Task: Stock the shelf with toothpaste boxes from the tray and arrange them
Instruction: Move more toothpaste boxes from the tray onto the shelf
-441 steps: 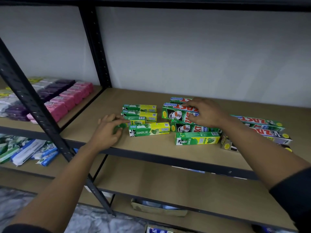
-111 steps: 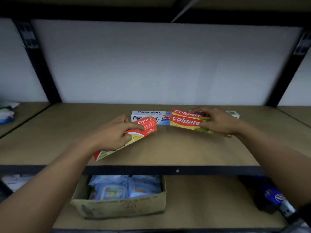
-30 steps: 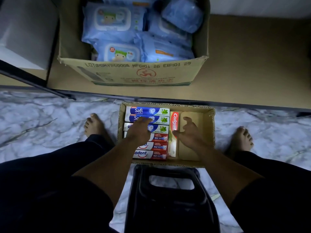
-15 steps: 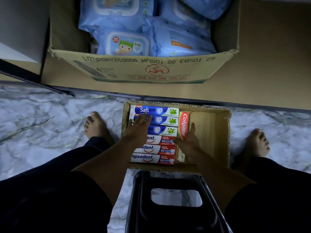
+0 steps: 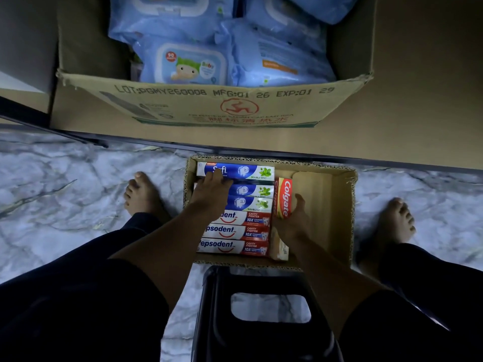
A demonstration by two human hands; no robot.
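An open cardboard tray [image 5: 342, 218] sits on the floor between my feet. At its left lie three blue Safi toothpaste boxes [image 5: 251, 171] and, nearer me, three red and white Pepsodent boxes [image 5: 235, 232]. My left hand [image 5: 210, 197] lies over the Safi boxes, its fingertips at the near edge of the farthest one. My right hand [image 5: 292, 223] grips a red Colgate box [image 5: 285, 197] that stands lengthwise beside the rows, thumb on its right side. Another pale box lies under that hand. The tray's right part holds nothing.
A large carton [image 5: 209, 105] of blue wet-wipe packs stands on the lowest shelf board [image 5: 418, 100] just beyond the tray. A black plastic stool [image 5: 261, 322] is under me. My bare feet [image 5: 142, 197] [image 5: 397, 220] rest on the marble floor on either side.
My left hand has slid farther up the Safi boxes. My right hand has closed round the Colgate box, which now stands a little higher. Before that I was arranging boxes on the shelf.
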